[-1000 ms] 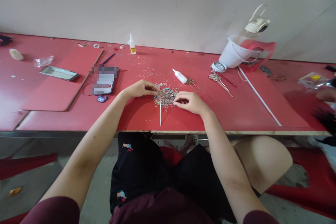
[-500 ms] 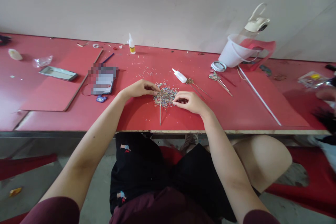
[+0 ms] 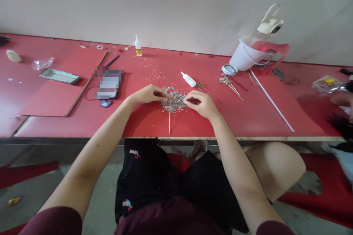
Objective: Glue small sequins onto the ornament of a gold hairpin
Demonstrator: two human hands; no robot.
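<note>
A pile of tiny multicoloured beads (image 3: pixel 174 100) lies on the red table (image 3: pixel 154 121) in front of me. My left hand (image 3: pixel 149 94) pinches the top of a thin pale stick (image 3: pixel 169 121) at the pile's left edge; the stick runs down toward the table's front edge. My right hand (image 3: pixel 200 103) has its fingers curled in a pinch at the pile's right edge, on something too small to name.
A small white glue bottle (image 3: pixel 188 79) and metal hairpins (image 3: pixel 230 84) lie behind the pile. A tipped white bucket (image 3: pixel 245 58), a long white rod (image 3: pixel 271 100), a phone (image 3: pixel 107 82), a red board (image 3: pixel 66 80), a metal tray (image 3: pixel 59 76). Another person's hand (image 3: pixel 340 99) at far right.
My right hand has shifted a little up and left onto the bead pile. The stick has tilted slightly. My left hand stays pinched in place.
</note>
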